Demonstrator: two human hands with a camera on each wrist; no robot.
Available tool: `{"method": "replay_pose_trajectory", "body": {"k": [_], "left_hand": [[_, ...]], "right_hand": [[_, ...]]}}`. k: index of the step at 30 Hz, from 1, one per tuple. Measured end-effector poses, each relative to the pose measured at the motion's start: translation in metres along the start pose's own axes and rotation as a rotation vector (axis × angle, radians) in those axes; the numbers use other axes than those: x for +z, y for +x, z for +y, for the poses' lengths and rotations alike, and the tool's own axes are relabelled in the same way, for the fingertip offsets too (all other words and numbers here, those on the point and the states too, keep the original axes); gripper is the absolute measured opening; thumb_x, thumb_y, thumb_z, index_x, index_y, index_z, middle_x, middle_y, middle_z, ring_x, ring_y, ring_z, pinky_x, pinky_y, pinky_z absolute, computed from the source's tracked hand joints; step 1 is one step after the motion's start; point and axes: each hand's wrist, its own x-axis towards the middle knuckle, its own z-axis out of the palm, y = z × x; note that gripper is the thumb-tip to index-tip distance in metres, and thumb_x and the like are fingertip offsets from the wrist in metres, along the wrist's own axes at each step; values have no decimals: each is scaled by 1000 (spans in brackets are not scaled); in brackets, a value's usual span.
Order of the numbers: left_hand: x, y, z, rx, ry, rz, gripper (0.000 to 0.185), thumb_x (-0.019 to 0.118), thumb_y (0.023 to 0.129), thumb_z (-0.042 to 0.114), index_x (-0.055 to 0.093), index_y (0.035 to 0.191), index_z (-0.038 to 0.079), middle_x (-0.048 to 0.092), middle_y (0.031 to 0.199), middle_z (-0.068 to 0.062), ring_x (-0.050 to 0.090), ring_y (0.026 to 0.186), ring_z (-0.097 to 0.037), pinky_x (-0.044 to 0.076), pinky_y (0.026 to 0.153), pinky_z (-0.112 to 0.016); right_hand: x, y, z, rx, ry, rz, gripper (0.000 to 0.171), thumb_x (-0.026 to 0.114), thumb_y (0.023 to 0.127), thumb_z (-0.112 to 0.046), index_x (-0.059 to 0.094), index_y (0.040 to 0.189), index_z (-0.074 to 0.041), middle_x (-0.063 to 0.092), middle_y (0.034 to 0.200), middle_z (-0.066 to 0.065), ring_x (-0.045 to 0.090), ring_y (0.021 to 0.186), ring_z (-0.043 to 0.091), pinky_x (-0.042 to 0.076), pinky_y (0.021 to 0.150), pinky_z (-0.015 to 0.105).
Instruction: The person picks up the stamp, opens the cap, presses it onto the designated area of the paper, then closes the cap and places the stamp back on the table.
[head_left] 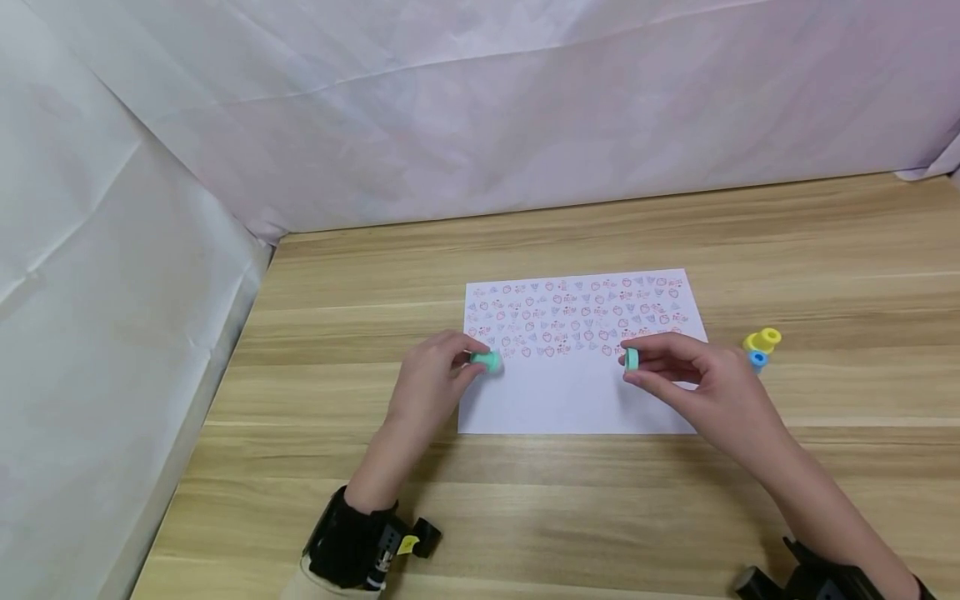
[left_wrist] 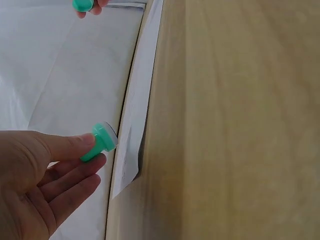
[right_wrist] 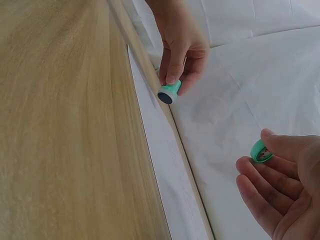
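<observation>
Over the left part of a white paper sheet [head_left: 555, 396], my left hand [head_left: 433, 371] pinches a green stamp [head_left: 487, 361] by its handle. Its dark stamping face shows in the right wrist view, where the stamp [right_wrist: 167, 95] is uncovered. Between thumb and fingertips my right hand [head_left: 693, 375] holds the round green cap [head_left: 632, 359], above the paper's right side. The hollow inside of the cap [right_wrist: 260, 151] is visible in the right wrist view. Rows of small red and blue printed figures cover the upper part of the paper; its lower part is plain white.
Beyond my right hand, a yellow stamp [head_left: 763, 340] and a blue stamp [head_left: 758, 360] are close together on the wooden table [head_left: 360, 333]. White cloth [head_left: 480, 125] hangs along the table's back and left edges.
</observation>
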Motion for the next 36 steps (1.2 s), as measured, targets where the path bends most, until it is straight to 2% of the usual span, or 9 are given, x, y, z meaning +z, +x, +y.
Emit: {"method": "replay_pose_trajectory", "body": {"k": [8, 17, 24, 30, 36], "left_hand": [[-4, 5, 5, -1, 97, -73, 15, 79, 86, 15, 76, 101, 15, 73, 106, -2, 68, 90, -15, 61, 80, -28], [-4, 11, 7, 13, 150, -130, 15, 77, 87, 17, 76, 102, 16, 71, 101, 1, 60, 81, -14, 54, 70, -25], [-6, 12, 9, 19, 167, -148, 14, 78, 87, 15, 76, 100, 14, 72, 100, 0, 63, 84, -14, 56, 75, -26], [-8, 18, 16, 9, 217, -200, 13, 78, 86, 15, 78, 100, 15, 73, 99, 0, 64, 86, -14, 57, 78, -27], [-10, 23, 19, 35, 277, -247, 13, 80, 85, 18, 78, 98, 16, 73, 95, 2, 62, 84, -12, 56, 76, -25]], "right_hand": [[1, -1, 1, 0, -3, 5, 26, 78, 85, -9, 73, 110, -10, 76, 99, 5, 68, 82, -7, 54, 77, 5], [2, -1, 0, 0, -4, 9, 26, 78, 85, -9, 73, 110, -9, 76, 98, 5, 68, 81, -6, 54, 77, 5], [2, -1, -2, 9, -3, -7, 26, 78, 86, -10, 72, 111, -8, 76, 97, 4, 68, 82, -6, 54, 78, 5], [2, -1, -3, 17, 0, -15, 26, 78, 86, -11, 72, 111, -8, 76, 96, 4, 69, 82, -6, 54, 78, 4], [2, -2, -4, 30, 2, -26, 25, 78, 87, -13, 72, 111, -9, 76, 96, 2, 69, 83, -6, 54, 77, 5]]}}
